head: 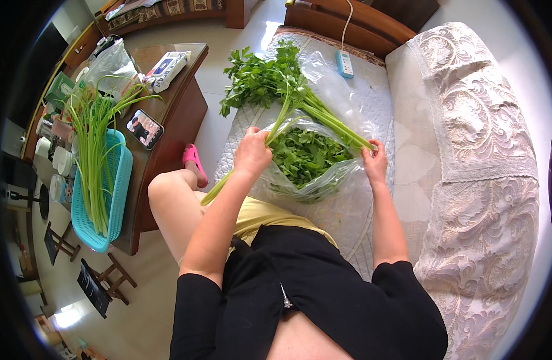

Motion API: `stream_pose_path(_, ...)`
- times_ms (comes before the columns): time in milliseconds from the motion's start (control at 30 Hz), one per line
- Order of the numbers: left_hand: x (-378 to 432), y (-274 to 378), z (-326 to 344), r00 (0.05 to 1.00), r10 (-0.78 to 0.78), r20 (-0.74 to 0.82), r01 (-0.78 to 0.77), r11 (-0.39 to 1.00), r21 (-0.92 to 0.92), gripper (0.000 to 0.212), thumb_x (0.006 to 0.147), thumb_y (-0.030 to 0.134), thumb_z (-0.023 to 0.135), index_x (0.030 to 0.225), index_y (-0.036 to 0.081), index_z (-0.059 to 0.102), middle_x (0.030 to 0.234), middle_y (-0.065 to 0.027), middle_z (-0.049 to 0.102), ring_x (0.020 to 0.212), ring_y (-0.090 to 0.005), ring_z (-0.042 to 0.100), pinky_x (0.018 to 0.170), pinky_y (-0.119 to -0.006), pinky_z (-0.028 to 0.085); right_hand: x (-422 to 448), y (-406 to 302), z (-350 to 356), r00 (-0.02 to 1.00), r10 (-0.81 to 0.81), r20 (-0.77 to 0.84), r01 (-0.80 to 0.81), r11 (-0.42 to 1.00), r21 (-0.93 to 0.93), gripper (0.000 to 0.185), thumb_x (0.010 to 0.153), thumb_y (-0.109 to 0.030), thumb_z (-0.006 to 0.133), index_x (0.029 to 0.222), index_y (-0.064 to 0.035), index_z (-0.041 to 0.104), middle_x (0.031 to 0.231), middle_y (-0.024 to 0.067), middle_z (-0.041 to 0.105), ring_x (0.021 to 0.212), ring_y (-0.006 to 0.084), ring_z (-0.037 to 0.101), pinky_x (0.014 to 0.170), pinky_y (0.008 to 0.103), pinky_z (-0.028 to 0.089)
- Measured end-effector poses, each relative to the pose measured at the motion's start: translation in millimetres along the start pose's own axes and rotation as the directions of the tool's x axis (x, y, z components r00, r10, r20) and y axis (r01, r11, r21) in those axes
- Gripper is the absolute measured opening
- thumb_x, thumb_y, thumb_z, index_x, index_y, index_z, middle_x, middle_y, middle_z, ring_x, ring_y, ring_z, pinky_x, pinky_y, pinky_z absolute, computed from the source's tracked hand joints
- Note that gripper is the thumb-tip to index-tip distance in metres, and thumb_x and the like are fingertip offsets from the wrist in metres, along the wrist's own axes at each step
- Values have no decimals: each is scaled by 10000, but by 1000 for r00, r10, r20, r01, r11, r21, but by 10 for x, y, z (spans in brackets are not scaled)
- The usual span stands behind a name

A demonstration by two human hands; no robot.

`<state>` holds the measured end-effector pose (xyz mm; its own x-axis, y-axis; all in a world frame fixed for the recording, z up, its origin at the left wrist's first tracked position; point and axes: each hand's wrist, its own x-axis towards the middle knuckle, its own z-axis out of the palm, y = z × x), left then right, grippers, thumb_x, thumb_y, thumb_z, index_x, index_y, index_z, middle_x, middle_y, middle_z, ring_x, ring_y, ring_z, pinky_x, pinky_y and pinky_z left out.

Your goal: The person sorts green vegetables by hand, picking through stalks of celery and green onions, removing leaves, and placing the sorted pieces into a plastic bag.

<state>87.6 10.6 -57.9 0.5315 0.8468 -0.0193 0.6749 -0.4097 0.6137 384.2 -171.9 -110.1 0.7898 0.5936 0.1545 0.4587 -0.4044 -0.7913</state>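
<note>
My left hand is closed around a celery stalk, whose lower end points back past my wrist toward my thigh. At the cut ends of a leafy celery bunch, the fingers of my right hand pinch the stalks; whether they also grip the plastic is unclear. The bunch lies slantwise across the seat, its leaves at the far left. Between my hands, a clear plastic bag gapes wide, with loose celery leaves inside.
On the wooden table at left, a turquoise basket holds long stripped stalks. A smartphone, a wipes pack and several jars are nearby. A power strip lies on the quilted seat cover. Folding stools stand lower left.
</note>
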Motion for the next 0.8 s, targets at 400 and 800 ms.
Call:
stream_pose_path(400, 8, -95, 146, 998, 68, -17, -68, 998, 4, 351, 765, 45, 513, 1100, 83, 610, 1135, -137, 547, 982, -351, 574, 864, -434, 470, -660, 319, -199, 900, 269, 342, -368, 890, 270, 612, 732, -19, 612, 1315, -79, 439, 1071, 115, 562, 899, 173, 566, 770, 271, 482)
stream_pose_path(800, -177, 15, -548, 980, 158, -123, -183, 956, -230, 295, 792, 204, 648, 1013, 10, 629, 962, -178, 603, 892, -355, 591, 785, -398, 471, -573, -1189, 59, 923, -368, 116, 337, 915, 223, 193, 848, -76, 587, 1028, -20, 627, 934, 101, 662, 858, 196, 630, 766, 295, 484)
